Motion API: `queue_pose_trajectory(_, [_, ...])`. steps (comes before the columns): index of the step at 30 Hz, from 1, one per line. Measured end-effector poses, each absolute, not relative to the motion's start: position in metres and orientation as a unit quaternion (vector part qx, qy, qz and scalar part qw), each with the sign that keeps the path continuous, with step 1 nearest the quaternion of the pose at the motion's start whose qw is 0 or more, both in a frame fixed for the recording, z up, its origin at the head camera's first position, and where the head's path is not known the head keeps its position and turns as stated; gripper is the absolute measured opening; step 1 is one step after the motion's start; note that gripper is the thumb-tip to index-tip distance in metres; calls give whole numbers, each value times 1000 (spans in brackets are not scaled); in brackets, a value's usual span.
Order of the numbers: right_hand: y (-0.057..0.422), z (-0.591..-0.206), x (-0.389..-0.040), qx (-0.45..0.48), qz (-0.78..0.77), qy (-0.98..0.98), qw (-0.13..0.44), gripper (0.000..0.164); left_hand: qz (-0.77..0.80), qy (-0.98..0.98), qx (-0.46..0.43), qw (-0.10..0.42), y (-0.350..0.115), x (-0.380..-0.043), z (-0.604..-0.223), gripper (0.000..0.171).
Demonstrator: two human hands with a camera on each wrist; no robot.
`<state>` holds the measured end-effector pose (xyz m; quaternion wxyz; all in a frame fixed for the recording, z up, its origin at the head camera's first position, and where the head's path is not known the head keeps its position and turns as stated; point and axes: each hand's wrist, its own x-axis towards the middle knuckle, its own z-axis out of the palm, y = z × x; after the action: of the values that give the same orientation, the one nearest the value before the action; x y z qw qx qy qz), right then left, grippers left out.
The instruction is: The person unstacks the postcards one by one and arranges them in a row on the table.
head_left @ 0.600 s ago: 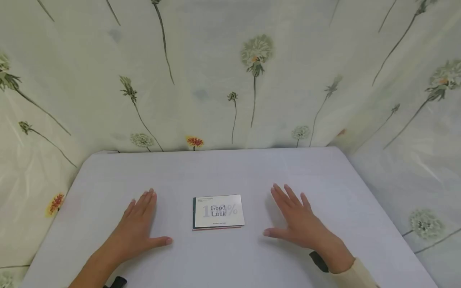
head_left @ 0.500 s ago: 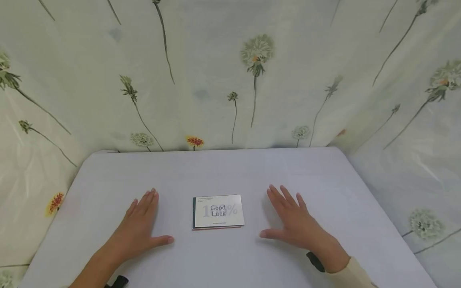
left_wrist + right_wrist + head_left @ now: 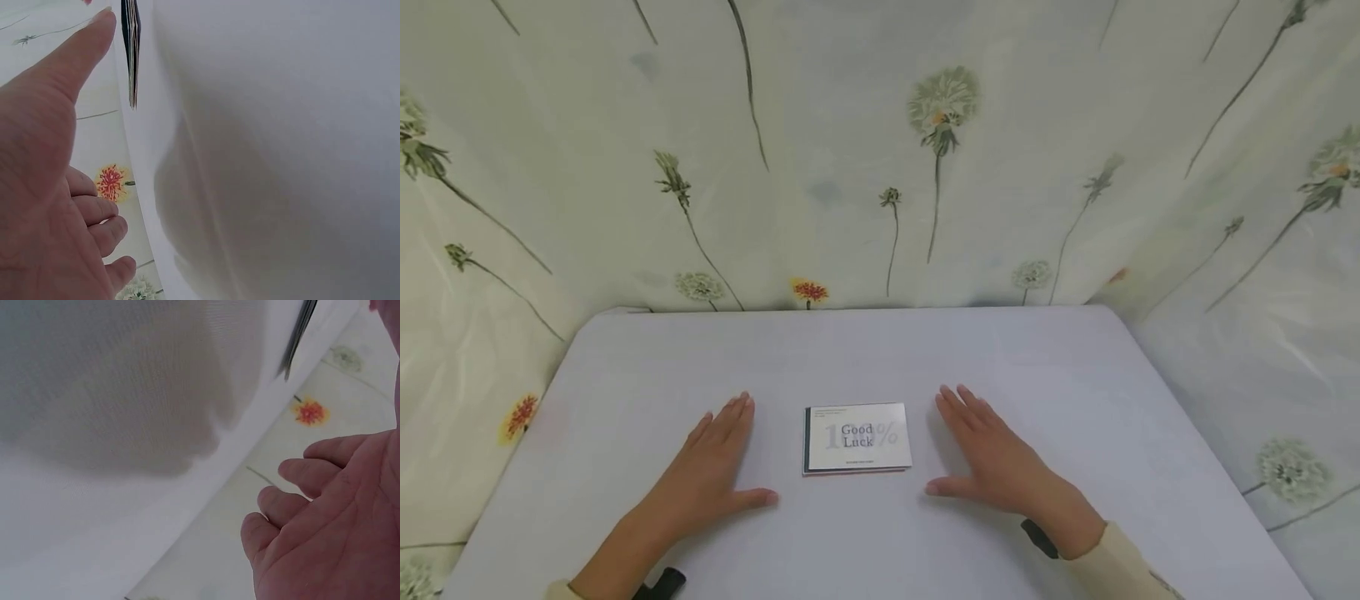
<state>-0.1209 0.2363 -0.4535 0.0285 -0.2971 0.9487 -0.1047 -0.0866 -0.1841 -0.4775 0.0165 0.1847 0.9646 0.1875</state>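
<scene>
A low stack of thin, flat, card-like pieces (image 3: 859, 452) lies on the white table, its white top printed "Good Luck" over a pale "100%". Its layered edge (image 3: 130, 50) shows side-on in the left wrist view. To its left, my left hand (image 3: 707, 471) is held with fingers straight and thumb pointing inward, apart from the stack. My right hand (image 3: 1000, 462) mirrors it on the other side, fingers extended and thumb toward the stack. Both palms are bare in the wrist views, and each hand casts a shadow on the tabletop.
The table (image 3: 865, 354) has a white covering. A curtain-like sheet (image 3: 835, 125) printed with dandelions and orange-red flowers rises behind its back edge and along both sides. A black strap piece (image 3: 1040, 538) shows under the right wrist.
Both hands have moved inward toward the stack, the left one to the right and the right one to the left. The head view has shifted slightly; the stack stays in place on the table.
</scene>
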Motion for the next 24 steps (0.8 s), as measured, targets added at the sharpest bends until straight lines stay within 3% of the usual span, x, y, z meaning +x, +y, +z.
queue_pose_trajectory(15, [218,-456,-137,-332,-97,938,41,119,195,959,202,44,-163,-100,-478,120])
queue_pose_trajectory(24, [205,-461,-143,-338,-88,935,65,119,198,958,191,80,-150,-105,-479,123])
